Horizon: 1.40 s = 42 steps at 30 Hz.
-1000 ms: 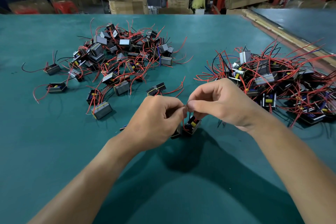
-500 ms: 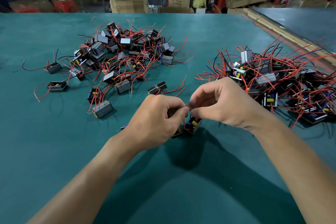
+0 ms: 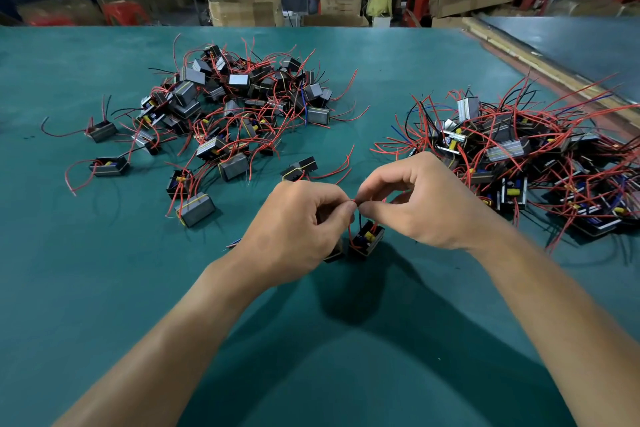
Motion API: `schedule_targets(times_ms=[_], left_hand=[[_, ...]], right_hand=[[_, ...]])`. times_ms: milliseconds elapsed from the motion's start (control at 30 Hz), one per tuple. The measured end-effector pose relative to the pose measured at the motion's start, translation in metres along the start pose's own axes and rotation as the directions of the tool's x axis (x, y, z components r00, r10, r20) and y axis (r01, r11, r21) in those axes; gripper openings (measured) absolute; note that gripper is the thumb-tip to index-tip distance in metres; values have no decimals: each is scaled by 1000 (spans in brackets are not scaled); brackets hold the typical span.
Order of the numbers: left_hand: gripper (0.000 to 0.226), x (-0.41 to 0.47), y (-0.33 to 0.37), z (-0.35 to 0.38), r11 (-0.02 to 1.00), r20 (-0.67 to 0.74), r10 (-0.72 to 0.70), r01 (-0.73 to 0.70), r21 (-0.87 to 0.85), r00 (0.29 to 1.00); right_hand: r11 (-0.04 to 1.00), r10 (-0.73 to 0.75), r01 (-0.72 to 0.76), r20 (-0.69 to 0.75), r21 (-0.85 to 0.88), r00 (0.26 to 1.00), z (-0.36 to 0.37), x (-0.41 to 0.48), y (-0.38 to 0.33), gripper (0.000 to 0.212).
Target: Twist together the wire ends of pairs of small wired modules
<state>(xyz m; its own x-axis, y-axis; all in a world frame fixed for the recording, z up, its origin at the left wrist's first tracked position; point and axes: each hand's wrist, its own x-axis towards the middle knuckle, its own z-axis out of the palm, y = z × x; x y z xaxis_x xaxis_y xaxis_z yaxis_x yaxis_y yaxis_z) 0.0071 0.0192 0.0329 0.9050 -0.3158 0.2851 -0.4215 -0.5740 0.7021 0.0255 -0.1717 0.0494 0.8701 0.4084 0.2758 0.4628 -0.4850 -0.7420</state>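
The green table (image 3: pixel 104 288) looks as it did a second ago, and so do the two heaps: the loose pile (image 3: pixel 239 104) well beyond the left fingers and the tangled pile (image 3: pixel 519 156) just past the right knuckles. The left hand (image 3: pixel 298 232) and right hand (image 3: pixel 422 204) have barely shifted. Both stay curled, each pinching the red wire ends (image 3: pixel 356 201) between thumb and forefinger where the fingertips meet. Only the right fingers seem to have rolled slightly. Directly below the fingertips sits one module (image 3: pixel 367 241), its partner (image 3: pixel 334 255) half hidden under the left palm. I'd say this pair's twist is still in progress, not finished
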Motion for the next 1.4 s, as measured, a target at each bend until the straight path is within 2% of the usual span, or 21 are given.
schedule_targets(times_ms=[233, 400, 533, 567, 733, 900, 1000, 1067, 1300, 1400], left_hand=[[26, -1, 0, 0, 1000, 9, -1, 1, -9, 1000], [27, 0, 0, 1, 1000, 27, 2, -2, -27, 1000], [28, -1, -1, 0, 999, 36, -12, 14, -46, 999], [29, -1, -1, 0, 998, 38, -23, 25, -55, 999], [22, 2, -4, 1, 987, 61, -59, 67, -147, 996], [31, 5, -7, 0, 983, 42, -68, 74, -167, 997], [19, 5, -11, 1, 982, 34, -64, 69, -176, 997], [20, 5, -14, 2, 983, 23, -71, 74, -169, 997], [18, 7, -14, 2, 981, -106, -112, 93, -170, 988], [14, 8, -16, 0, 978, -83, -123, 106, -179, 989]], right_hand=[[998, -32, 32, -5, -46, 999, -2, 1, 1, 30], [998, -28, 28, 19, -48, 999, -1, 0, 4, 18], [999, 46, -48, -64, -21, 997, -5, 4, 13, 44], [998, 66, -68, -97, -11, 993, -6, 5, 15, 44], [997, 60, -51, -171, 52, 983, -3, 6, 14, 15], [997, 44, -30, -211, 71, 976, -2, 7, 13, 18], [994, 51, -28, -223, 104, 973, -2, 7, 11, 17], [995, 44, -22, -219, 101, 975, -2, 7, 10, 17], [994, 53, -37, -153, 106, 987, -1, 6, 8, 17], [992, 58, -45, -106, 116, 993, -1, 5, 7, 19]])
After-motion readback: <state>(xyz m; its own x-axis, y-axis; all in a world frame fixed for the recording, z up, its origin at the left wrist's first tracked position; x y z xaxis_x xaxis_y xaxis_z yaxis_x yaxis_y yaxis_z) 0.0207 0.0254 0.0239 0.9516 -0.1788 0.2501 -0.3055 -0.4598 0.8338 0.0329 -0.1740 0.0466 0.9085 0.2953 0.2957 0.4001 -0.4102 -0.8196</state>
